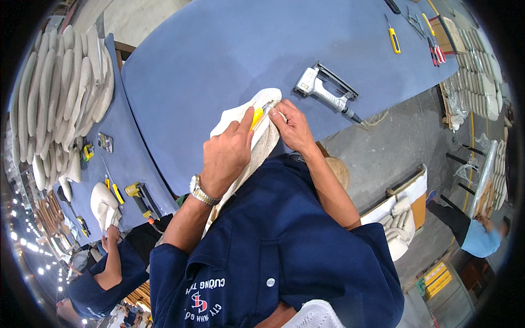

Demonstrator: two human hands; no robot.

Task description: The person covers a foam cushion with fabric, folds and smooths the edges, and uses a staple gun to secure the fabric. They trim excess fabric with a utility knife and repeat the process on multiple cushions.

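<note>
A cream, fabric-covered pad (236,116), long and cushion-like, lies tilted against the near edge of the blue table in front of me. My left hand (227,152), with a metal watch at the wrist, is closed round a yellow-handled tool (256,118). The tool's metal end meets the pad near its far tip, and its exact kind is partly hidden by my fingers. My right hand (292,127) pinches the pad's edge beside that metal end. Beyond my hands a silver staple gun (322,90) rests on the table, touched by neither hand.
The blue table (202,60) carries a yellow screwdriver (394,41) and red-handled pliers (436,53) at far right. Stacked cream pads (60,87) stand at left. A co-worker's hand (112,234) works on another pad (104,201); a second person (481,238) is at right.
</note>
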